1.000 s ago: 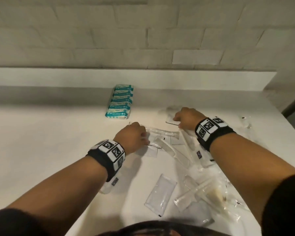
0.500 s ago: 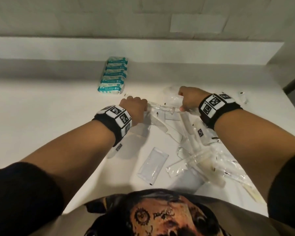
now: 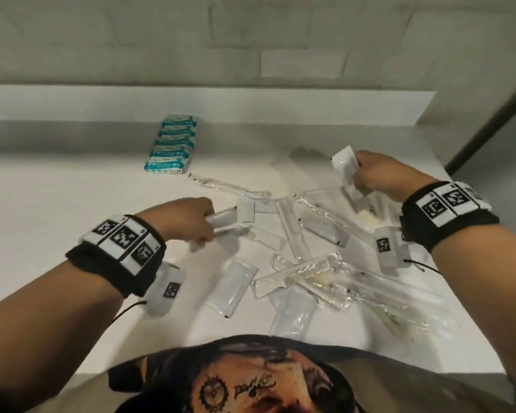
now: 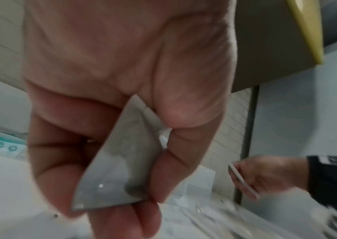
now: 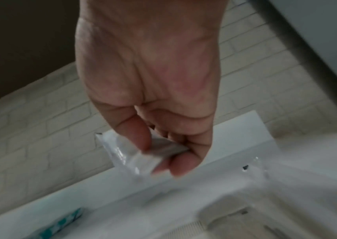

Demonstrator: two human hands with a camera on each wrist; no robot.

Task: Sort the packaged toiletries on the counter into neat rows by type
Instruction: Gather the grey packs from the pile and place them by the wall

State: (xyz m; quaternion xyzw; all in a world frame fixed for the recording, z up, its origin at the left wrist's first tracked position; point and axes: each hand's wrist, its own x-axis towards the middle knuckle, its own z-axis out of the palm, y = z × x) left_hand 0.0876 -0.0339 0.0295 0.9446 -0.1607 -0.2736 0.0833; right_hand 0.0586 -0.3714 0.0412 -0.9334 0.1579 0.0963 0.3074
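A neat row of teal-and-white packets lies at the back of the white counter. A jumble of clear-wrapped toiletries, with combs and flat sachets, covers the counter's right half. My left hand pinches a flat clear-wrapped packet between thumb and fingers, just above the pile's left edge. My right hand is lifted over the pile's far right and grips a white sachet in curled fingers.
A raised white ledge and a brick wall close the back. The counter's right edge drops off beside the pile. A long clear toothbrush packet lies between the teal row and the pile.
Both hands have come up off the pile, each with a packet. The right hand moved right and up; the left drew back toward me. The head tilted further down.
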